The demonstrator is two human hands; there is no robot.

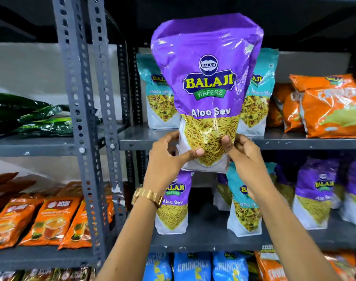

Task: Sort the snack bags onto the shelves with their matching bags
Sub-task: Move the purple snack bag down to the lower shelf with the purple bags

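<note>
**Q:** Where does this take place?
**A:** Grey slotted-steel shelving (86, 126) fills the view, stocked with snack bags.

**Q:** What is being held?
**A:** A purple Balaji Aloo Sev bag (208, 82), upright in mid-air before the upper shelf (294, 141). The left hand (167, 159) and the right hand (244, 157) each pinch its lower corners, thumbs on the front. A gold watch (146, 196) sits on the left wrist.

**Q:** What is behind it?
**A:** Teal Balaji mixture bags (260, 94) stand on the upper shelf beside orange bags (331, 108).

**Q:** And below?
**A:** More purple Aloo Sev bags (313, 191) stand on the lower shelf (213, 238), with one teal bag (244, 209) between them.
</note>
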